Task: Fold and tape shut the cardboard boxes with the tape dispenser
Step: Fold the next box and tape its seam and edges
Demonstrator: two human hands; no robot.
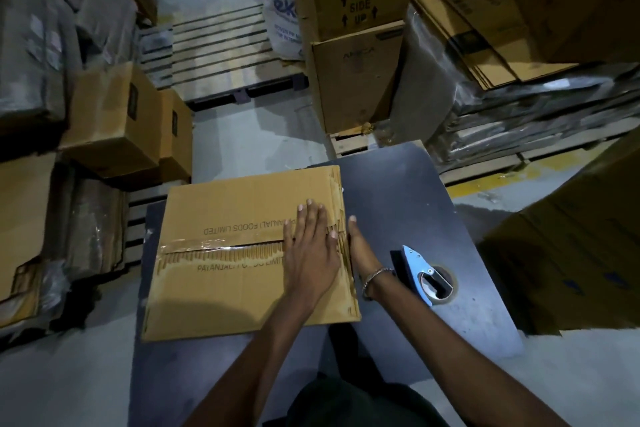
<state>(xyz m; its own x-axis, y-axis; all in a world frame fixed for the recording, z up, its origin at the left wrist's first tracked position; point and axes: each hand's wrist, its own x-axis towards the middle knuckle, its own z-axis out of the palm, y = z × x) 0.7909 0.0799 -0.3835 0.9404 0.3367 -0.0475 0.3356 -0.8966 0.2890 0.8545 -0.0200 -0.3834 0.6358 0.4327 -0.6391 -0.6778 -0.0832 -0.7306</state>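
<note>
A stack of flattened cardboard boxes (225,270) lies on the dark table (398,204). The top one bears old torn tape along its middle seam. My left hand (311,250) rests flat on its right part with the fingers spread. At the stack's right edge is my right hand (360,246), which wears a bracelet. Its thumb points up and its fingers are tucked into the layered edge, out of sight. The tape dispenser (424,274), metal with a blue rim, lies on the table just right of my right wrist, and neither hand touches it.
Two closed boxes (353,38) stand stacked on a pallet beyond the table. More boxes (117,121) and wrapped bundles fill the left side. Flat cartons (485,21) lie piled at the back right, and a large box (571,253) stands to the right. A wooden pallet (214,52) lies on the floor ahead.
</note>
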